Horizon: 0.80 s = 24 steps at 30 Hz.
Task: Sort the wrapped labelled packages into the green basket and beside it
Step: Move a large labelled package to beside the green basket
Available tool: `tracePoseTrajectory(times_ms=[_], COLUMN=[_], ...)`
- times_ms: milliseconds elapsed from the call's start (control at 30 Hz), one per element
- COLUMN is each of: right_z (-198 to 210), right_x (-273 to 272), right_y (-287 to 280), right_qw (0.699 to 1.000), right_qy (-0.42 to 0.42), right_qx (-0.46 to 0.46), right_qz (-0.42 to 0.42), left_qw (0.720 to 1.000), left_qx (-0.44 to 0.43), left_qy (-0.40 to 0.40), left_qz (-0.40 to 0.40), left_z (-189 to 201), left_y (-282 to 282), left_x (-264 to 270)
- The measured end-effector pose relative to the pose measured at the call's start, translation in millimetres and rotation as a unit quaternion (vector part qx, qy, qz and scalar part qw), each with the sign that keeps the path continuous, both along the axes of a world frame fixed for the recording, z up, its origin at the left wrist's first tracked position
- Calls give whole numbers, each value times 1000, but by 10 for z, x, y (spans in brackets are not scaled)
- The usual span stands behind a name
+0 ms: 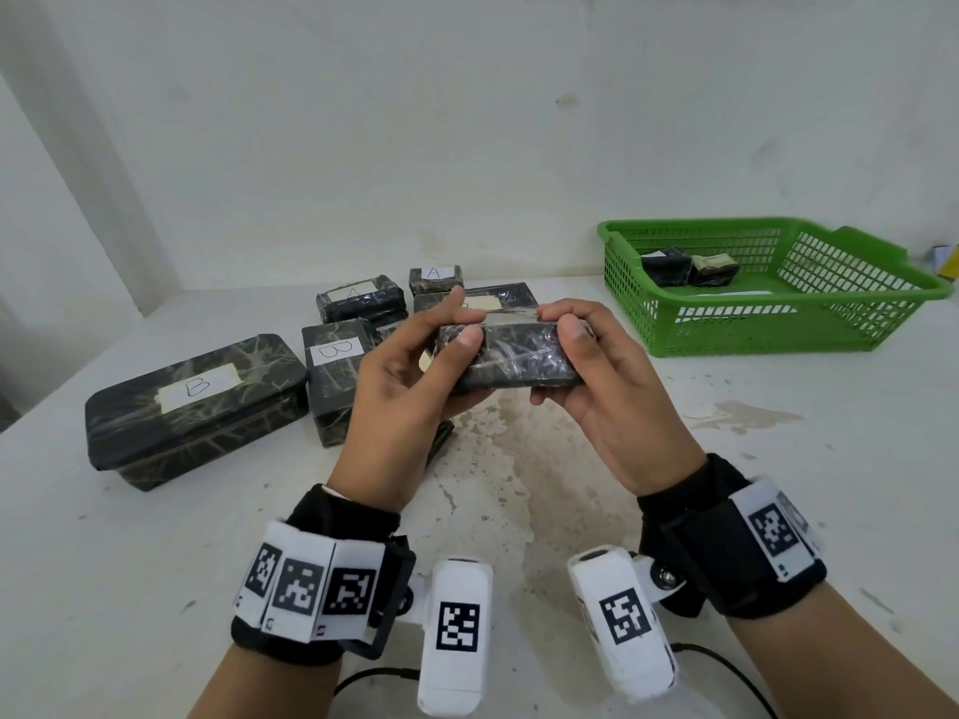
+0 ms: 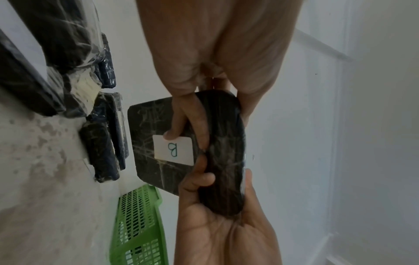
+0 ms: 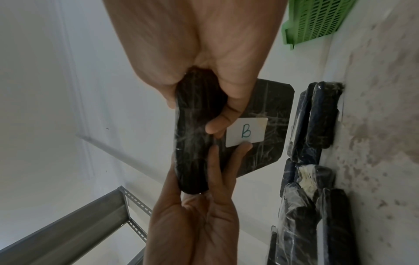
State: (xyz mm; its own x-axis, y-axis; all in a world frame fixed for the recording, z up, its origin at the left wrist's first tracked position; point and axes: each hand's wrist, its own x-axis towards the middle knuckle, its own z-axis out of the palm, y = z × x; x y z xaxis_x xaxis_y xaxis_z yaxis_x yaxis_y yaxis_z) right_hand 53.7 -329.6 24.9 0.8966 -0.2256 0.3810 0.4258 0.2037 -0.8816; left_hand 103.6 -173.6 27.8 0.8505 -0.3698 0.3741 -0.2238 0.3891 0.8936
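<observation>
Here, the white table [image 1: 726, 511] is seen first, with the green basket [image 1: 856, 324] at its far right side; two small dark packages [image 1: 690, 267] lie inside the basket. At the left, a large wrapped package marked B [image 1: 197, 407] is placed, and smaller packages marked A and B [image 1: 363, 301] are grouped just behind it. Above the middle of the table, a wrapped package with a B label [image 1: 511, 358] is held between both hands. Its left end is gripped by the left hand [image 1: 405, 407], with curled fingers and the thumb on the front side. Its right end is gripped by the right hand [image 1: 607, 397] in the same way.
</observation>
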Motion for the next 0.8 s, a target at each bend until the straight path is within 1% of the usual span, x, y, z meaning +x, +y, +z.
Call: tracePoseTrajectory(times_ms=[167, 233, 300, 367, 500, 600, 700, 800], right_z=[14, 15, 10, 18, 3, -30, -40, -29], right_x=[-3, -4, -4, -5, -3, 7, 7, 5], right_y=[-25, -27, -42, -57, -60, -60, -70, -62], right_qw=[998, 999, 999, 999, 998, 999, 999, 999], right_qy=[27, 20, 16, 15, 34, 28, 2, 7], right_qx=[20, 12, 24, 29, 6, -37, -27, -32], right_qz=[45, 44, 42, 43, 51, 24, 26, 26], left_qw=[1000, 999, 999, 999, 999, 999, 998, 998], left_qx=[-9, -10, -16, -19, -23, -22, -37, -33], left_qy=[22, 27, 31, 29, 42, 33, 26, 24], left_qz=[-7, -19, -35, -33, -25, -29, -51, -48], left_z=[-2, -1, 0, 3, -8, 3, 18, 21], left_y=[21, 35, 43, 37, 24, 34, 54, 43], left_x=[32, 41, 46, 47, 59, 50, 34, 30])
